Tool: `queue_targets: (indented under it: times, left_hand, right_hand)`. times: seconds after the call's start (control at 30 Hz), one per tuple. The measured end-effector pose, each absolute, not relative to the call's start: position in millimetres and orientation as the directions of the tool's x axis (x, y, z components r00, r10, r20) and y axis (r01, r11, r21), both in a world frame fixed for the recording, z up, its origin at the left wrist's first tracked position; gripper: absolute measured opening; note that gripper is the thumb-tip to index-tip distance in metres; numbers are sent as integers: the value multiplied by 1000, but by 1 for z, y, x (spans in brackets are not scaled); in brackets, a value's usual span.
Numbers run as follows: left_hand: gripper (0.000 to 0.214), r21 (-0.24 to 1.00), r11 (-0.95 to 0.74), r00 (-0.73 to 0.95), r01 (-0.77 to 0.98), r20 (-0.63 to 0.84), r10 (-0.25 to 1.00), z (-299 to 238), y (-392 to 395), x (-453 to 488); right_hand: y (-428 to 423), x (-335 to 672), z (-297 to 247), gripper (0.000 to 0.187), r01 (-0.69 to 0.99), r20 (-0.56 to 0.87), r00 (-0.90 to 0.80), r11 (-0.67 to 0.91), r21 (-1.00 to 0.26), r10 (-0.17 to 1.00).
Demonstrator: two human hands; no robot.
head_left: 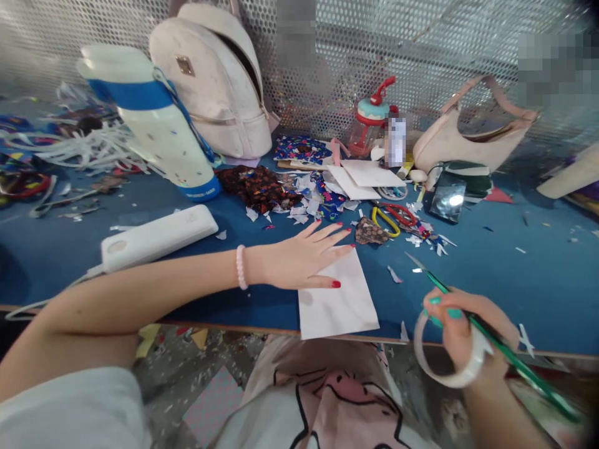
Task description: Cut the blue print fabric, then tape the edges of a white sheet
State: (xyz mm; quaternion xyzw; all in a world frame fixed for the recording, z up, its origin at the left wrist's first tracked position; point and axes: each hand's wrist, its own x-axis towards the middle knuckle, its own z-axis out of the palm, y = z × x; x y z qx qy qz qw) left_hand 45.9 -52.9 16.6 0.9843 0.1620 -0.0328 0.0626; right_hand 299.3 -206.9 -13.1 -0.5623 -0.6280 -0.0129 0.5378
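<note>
My left hand (299, 259) lies flat with its fingers spread, pressing on the upper part of a white sheet of paper (344, 305) at the table's front edge. Its wrist wears a pink bead bracelet (241, 267). To the right of the paper, my right hand (468, 324) is closed around a long, slim green-handled tool (519, 362) whose thin pointed tip aims up and left. A white ring, like a roll of tape (423, 355), hangs from the same hand. The tip is apart from the paper.
Yellow- and red-handled scissors (386, 221) lie among fabric and paper scraps beyond the paper. A white power bank (159, 237), a bottle (154, 118), a backpack (215, 81), a red-lidded cup (369, 121), a phone (448, 196) and a handbag (472, 137) stand or lie around.
</note>
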Motion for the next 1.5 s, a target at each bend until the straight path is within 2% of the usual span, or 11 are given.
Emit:
queue_targets:
  times: [0.1, 0.23, 0.37, 0.67, 0.87, 0.97, 1.1, 1.23, 1.33, 1.43, 1.5]
  left_hand:
    - [74, 95, -906, 909, 412, -116, 401, 6, -58, 36]
    - [75, 82, -882, 884, 464, -106, 455, -5, -61, 33]
    - [71, 87, -863, 866, 498, -85, 492, -10, -63, 37]
    - [80, 85, -810, 814, 581, -86, 575, -11, -97, 37]
    - [87, 398, -897, 978, 193, -154, 142, 8, -150, 65]
    - [78, 412, -909, 995, 62, -93, 26, 16, -165, 93]
    - [84, 199, -963, 982, 183, 14, 190, 8, -167, 113]
    - [109, 51, -855, 850, 516, -156, 503, -2, -159, 101]
    - [121, 42, -834, 822, 550, -202, 532, -2, -153, 90]
    - [113, 140, -947, 955, 288, -117, 273, 5, -151, 95]
    - [93, 226, -966, 992, -127, 14, -127, 11, -153, 103]
  right_hand:
    - [-173, 302, 14, 30, 481, 402, -203, 449, -753, 893]
    - [-117, 283, 22, 47, 271, 80, -436, 216, -938, 896]
    - [-77, 260, -1, 53, -32, 70, -464, 62, -998, 883]
    - [-58, 253, -21, 45, -193, 82, -430, -3, -981, 899]
    - [-51, 256, -29, 47, -208, 53, -437, -44, -977, 898]
    - [-50, 257, -32, 46, -233, 88, -469, -27, -972, 879]
    - [-52, 257, -30, 47, -209, 85, -495, -24, -978, 864]
    - [-52, 256, -29, 47, -218, 88, -520, -32, -975, 850]
    - [-52, 257, -29, 46, -200, 97, -544, -17, -980, 833]
    - [-56, 257, -28, 44, -137, 107, -552, 36, -990, 827]
    - [-60, 257, -25, 43, -80, 104, -562, 71, -994, 820]
